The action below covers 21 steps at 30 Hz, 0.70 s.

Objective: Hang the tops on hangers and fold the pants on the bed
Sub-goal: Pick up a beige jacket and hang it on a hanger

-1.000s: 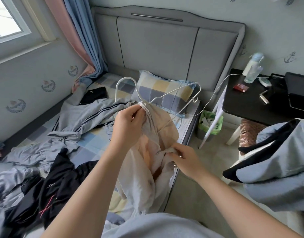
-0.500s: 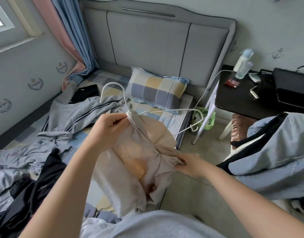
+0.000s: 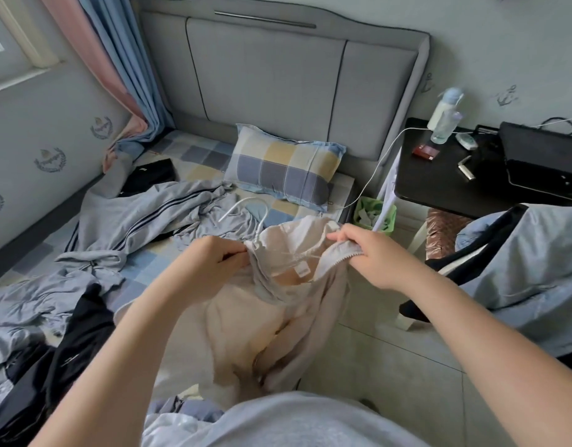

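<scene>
A pale beige top (image 3: 246,324) hangs in front of me over the bed's near edge. My left hand (image 3: 210,262) pinches its collar on the left, and my right hand (image 3: 365,253) grips the collar with its zip edge on the right. A white wire hanger (image 3: 242,209) sticks up from the neck opening, its hook pointing away from me; most of its frame is hidden in the cloth. Grey striped clothes (image 3: 142,217) and black garments (image 3: 75,346) lie spread on the checked bed (image 3: 194,159).
A checked pillow (image 3: 284,166) lies at the headboard. A black side table (image 3: 455,179) at right carries a bottle (image 3: 444,117), a red box and a black case. A green bin (image 3: 373,217) stands below it. A grey-and-black garment (image 3: 520,269) drapes at right.
The hanger has sunk into the top's neck, only its hook still showing. My right hand rose from the zip lower down to the collar; both hands now spread the neckline.
</scene>
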{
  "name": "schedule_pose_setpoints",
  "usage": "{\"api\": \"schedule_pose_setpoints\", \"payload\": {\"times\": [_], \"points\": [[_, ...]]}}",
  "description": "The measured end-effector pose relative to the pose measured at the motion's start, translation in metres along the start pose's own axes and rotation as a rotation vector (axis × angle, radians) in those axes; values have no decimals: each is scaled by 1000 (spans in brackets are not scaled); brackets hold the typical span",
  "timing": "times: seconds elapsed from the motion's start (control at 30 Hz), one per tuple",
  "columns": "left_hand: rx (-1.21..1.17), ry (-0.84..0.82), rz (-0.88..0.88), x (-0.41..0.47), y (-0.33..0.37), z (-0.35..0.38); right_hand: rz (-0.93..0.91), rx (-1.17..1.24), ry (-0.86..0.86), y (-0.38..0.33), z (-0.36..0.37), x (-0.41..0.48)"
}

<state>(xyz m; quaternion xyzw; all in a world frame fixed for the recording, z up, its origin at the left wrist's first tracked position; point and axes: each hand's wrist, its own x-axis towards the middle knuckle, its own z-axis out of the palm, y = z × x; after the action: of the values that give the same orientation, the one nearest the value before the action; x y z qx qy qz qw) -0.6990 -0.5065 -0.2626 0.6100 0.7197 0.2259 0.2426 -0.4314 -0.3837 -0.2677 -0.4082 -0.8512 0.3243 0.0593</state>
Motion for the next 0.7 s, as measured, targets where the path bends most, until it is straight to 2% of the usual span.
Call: {"api": "schedule_pose_setpoints", "payload": {"times": [0.2,0.37,0.6,0.7], "points": [[-32,29,152,11,38,22,-160,132,-5,-60,10,5],[-173,122,91,9,19,9,-98,320,3,-45,1,8],[-194,296,-2,14,-16,-3,-77,542,-267,-21,-16,2],[-216,441,-56,19,-23,-2,-42,477,-144,-28,-16,3]]}}
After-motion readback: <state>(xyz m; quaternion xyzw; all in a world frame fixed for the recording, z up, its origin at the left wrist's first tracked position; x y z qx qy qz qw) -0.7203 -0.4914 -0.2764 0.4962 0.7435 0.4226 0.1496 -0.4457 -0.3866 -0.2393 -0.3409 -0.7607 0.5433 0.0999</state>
